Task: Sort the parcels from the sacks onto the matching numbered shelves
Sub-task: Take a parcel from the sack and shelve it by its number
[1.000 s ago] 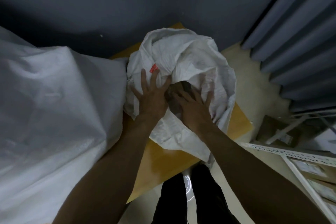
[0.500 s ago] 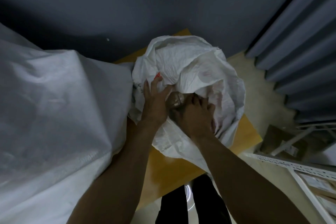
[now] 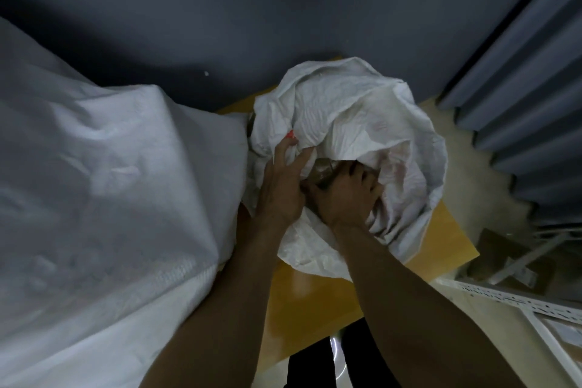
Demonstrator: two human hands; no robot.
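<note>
The parcel (image 3: pixel 322 171) is seen in the mouth of the sack (image 3: pixel 346 110), clasped by the right hand (image 3: pixel 346 198) at its 5 o'clock; the rim is gripped by the left hand (image 3: pixel 282 189). If snagged in loose folds, it could be dropped, or the sack dragged off the table (image 3: pixel 315 309).

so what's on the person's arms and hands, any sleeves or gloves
Nothing worn that shows: the left hand and right hand are gloveless, the left forearm and right forearm bare, with no sleeves, watch or rings in view. Dim light could hide small marks.
</note>
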